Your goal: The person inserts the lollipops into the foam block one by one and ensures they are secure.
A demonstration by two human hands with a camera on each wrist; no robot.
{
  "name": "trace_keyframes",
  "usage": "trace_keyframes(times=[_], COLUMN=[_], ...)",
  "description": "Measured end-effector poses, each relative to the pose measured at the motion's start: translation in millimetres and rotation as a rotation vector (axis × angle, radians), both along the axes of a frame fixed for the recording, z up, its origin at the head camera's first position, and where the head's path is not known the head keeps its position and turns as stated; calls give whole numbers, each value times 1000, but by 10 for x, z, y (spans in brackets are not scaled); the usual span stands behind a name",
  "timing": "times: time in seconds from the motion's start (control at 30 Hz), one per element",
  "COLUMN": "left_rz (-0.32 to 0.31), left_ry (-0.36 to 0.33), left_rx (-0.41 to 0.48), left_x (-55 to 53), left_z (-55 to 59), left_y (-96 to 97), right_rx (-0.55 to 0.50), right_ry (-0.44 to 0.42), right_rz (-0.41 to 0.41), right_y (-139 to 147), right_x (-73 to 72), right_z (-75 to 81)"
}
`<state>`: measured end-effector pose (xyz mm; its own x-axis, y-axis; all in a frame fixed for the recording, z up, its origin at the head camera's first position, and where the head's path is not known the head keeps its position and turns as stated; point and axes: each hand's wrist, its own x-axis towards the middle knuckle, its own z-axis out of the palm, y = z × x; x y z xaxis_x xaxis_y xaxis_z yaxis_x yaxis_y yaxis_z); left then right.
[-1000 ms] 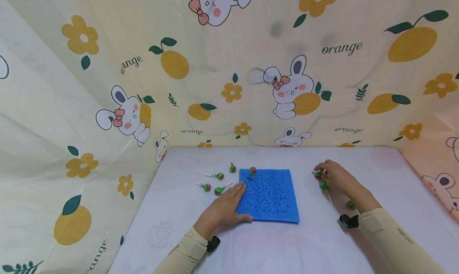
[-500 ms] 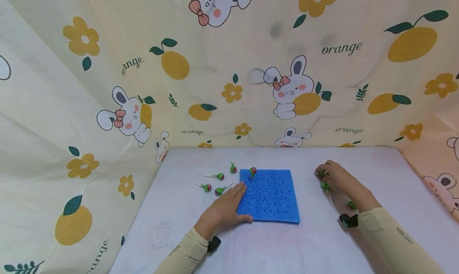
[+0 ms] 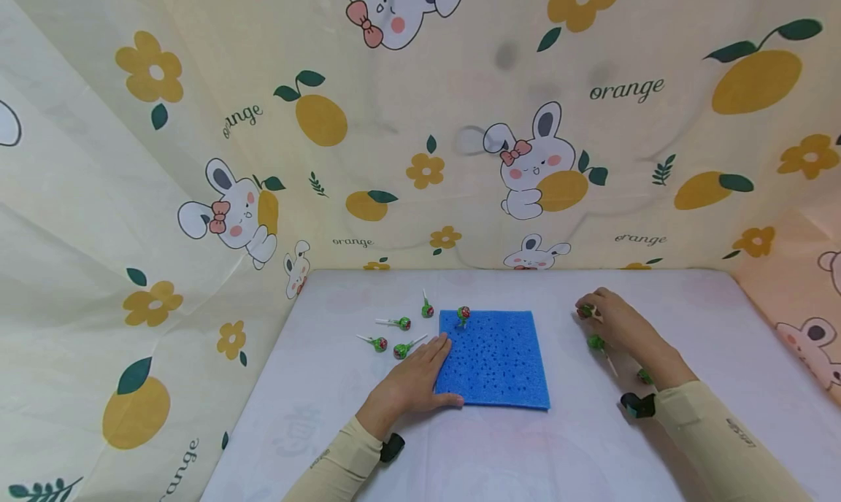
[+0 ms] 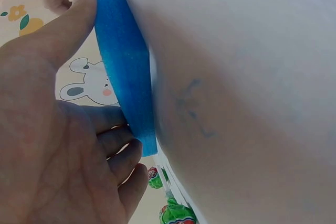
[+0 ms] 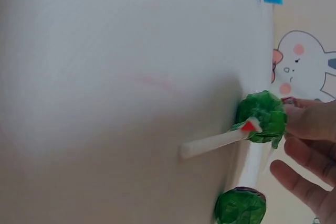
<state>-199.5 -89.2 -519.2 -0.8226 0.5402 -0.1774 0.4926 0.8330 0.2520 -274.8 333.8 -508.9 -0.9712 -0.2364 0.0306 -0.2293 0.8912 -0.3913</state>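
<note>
"How are the person's hands posed?"

"The left hand [image 3: 414, 378] lies spread along the left edge of a blue foam block [image 3: 493, 363], fingers extended, thumb reaching to the block's near edge. It touches the foam without wrapping round it. The right hand [image 3: 617, 323] bends down toward the far right part of the white table [image 3: 525, 451], its thumb and fingers pinching a green-wrapped lollipop [image 3: 585, 311]; the grip is partly hidden."

"And the foam?"

"It lies on the table, dotted with small dark holes. One standing lollipop [image 3: 463, 313] rises head up near its far left corner."

"Where are the others?"

"Four loose lollipops [image 3: 404, 323] lie between the foam and the table's left edge, toward the far edge. On the right side, a second lollipop [image 3: 595, 342] lies just below the right hand, and a third lollipop [image 3: 644, 376] shows beside that wrist, partly covered."
</note>
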Motion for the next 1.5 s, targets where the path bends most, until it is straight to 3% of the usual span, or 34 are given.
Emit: trace_keyframes(times=[0.5, 0.83, 1.2, 1.5], left_rz=[0, 1, -3, 4], left_ry=[7, 6, 9, 0], left_rx=[-10, -20, -14, -12], left_x=[-6, -10, -12, -12], left_z=[-8, -19, -16, -15], left_y=[0, -1, -2, 2], right_rx=[-73, -157, -183, -203], right_ry=[75, 215, 277, 247], right_rz=[43, 130, 184, 192], right_y=[-126, -236, -425, -566], right_x=[3, 29, 76, 56], right_z=[90, 106, 153, 150])
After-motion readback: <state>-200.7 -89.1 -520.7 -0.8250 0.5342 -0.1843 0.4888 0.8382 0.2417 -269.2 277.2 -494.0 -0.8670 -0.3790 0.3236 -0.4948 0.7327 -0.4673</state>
